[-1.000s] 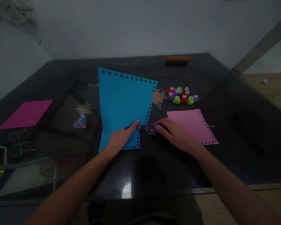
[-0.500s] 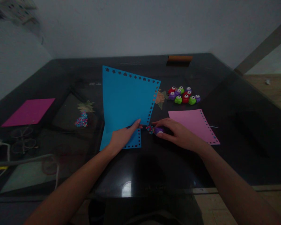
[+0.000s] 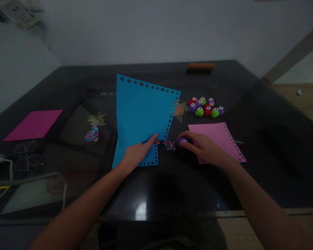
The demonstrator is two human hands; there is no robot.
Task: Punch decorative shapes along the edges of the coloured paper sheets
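My left hand (image 3: 139, 152) is closed on the lower part of a folded blue paper sheet (image 3: 143, 114), thumb on top. Small punched shapes run along the sheet's top and right edges, and along the edges of its lower flap. My right hand (image 3: 200, 144) grips a purple paper punch (image 3: 181, 141) between thumb and fingers, just right of the blue sheet and apart from it. Between the hands lies a small pile of coloured paper bits (image 3: 169, 144). A pink sheet (image 3: 216, 137) with holes along its right edge lies partly under my right hand.
Several red, green and purple punches (image 3: 207, 110) stand in a cluster behind the pink sheet. At the left lie a magenta sheet (image 3: 33, 125), another confetti pile (image 3: 92, 133), glasses (image 3: 27, 156) and a white cable (image 3: 36, 176). A brown roll (image 3: 201, 66) rests at the back.
My right hand has drawn the purple punch slightly right and up, off the confetti pile, which now shows more fully. My left hand keeps its hold on the blue sheet.
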